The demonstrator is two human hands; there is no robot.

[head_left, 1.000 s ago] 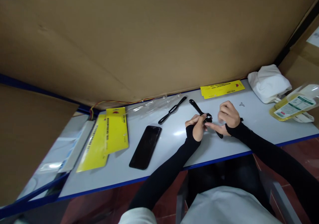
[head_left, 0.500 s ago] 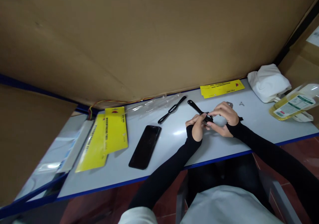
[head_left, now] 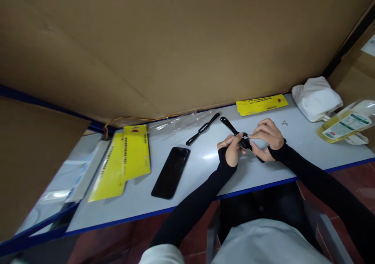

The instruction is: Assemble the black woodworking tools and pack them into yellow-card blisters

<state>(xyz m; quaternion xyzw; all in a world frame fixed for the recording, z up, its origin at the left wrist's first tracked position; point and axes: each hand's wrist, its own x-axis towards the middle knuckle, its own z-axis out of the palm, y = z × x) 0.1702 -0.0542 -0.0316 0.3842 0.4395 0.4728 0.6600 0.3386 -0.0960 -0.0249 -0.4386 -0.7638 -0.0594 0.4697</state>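
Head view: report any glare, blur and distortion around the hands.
Head view: a soft glare patch on the white table just left of the left hand; both hands, the right hand included, and the black tool look slightly soft; wide-angle bending curves the table edge and cardboard wall.

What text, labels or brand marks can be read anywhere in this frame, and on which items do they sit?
Nothing can be quoted.
Yellow cards on the left: dark print along the edge and a small red mark, too blurred to read.
Yellow card at the back: a line of dark print, too small to read.
Bottle label: green and white printing, illegible.
Phone and black tool: no visible marking.
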